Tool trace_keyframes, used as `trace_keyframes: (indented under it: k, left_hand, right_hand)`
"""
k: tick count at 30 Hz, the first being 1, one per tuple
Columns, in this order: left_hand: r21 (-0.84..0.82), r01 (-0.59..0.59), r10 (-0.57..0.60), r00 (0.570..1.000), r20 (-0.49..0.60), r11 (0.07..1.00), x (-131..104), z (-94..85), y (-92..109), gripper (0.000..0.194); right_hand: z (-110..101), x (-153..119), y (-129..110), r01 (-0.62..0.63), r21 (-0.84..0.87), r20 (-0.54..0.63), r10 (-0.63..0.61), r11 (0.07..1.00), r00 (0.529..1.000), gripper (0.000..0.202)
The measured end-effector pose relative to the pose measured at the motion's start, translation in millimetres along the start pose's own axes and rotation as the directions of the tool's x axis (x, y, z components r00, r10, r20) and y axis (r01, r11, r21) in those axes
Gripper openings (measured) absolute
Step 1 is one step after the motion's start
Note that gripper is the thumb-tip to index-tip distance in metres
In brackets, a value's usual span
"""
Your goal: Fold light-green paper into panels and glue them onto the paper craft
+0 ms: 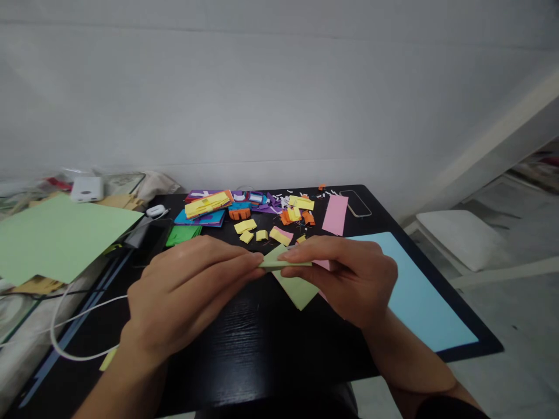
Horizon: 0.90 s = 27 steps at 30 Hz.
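Between my two hands is a narrow folded strip of pale green paper (273, 263), held above the black table (253, 349). My left hand (187, 291) pinches its left end with the fingertips. Thumb and fingers of my right hand (349, 270) grip it farther right. Below the strip lies a flat pale green paper piece (300, 291), partly covered by my right hand. Some pink paper shows behind my right fingers, mostly hidden.
Beyond my hands lie yellow paper scraps (246, 226), a pink strip (335, 215) and a phone-shaped frame (356, 203). Light blue paper (428, 297) covers the right side. Large green paper (65, 233) and a white cable (61, 343) are at left. A white stool (449, 238) stands beyond the table.
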<state>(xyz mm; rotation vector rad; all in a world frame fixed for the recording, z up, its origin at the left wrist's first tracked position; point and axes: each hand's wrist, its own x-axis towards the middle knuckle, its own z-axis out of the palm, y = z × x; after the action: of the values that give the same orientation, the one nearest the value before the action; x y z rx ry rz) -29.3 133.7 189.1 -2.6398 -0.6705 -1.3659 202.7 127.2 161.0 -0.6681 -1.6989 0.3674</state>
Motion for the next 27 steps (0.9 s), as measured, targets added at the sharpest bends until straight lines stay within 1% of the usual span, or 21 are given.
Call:
trace_keyframes:
  k: [5, 9, 12, 21, 24, 27]
  left_hand:
    - [0.012, 0.023, -0.023, 1.0, 0.014, 1.0, -5.6, 2.0, -2.9, 0.02]
    - [0.024, 0.028, -0.029, 0.999, 0.026, 0.999, -7.6, 1.6, -4.2, 0.021]
    - [0.009, 0.058, -0.059, 0.997, 0.041, 0.998, -7.5, 1.1, -3.8, 0.019]
    - [-0.015, 0.105, -0.104, 0.993, 0.057, 0.994, -9.9, 1.0, -3.0, 0.024]
    - [-0.018, 0.129, -0.127, 0.988, 0.089, 0.992, -10.7, -0.6, -3.8, 0.021]
    - [0.021, 0.158, -0.159, 0.98, 0.117, 0.987, -10.6, -0.8, -5.0, 0.015]
  right_hand:
    - [0.7, -0.7, -2.4, -0.032, -0.013, -0.011, 0.031, 0.999, 0.999, 0.026]
    - [1.6, -1.3, -3.6, -0.05, -0.021, -0.024, 0.049, 0.999, 0.998, 0.025]
    - [0.8, -1.1, -3.4, -0.068, -0.018, -0.016, 0.067, 0.998, 0.998, 0.023]
    - [-2.1, 2.6, -4.9, -0.128, 0.002, 0.038, 0.127, 0.992, 0.991, 0.014]
    - [-2.3, 5.2, -6.3, -0.158, 0.0, 0.046, 0.158, 0.987, 0.986, 0.014]
    - [-1.1, 6.1, -6.4, -0.195, -0.007, 0.04, 0.195, 0.981, 0.98, 0.014]
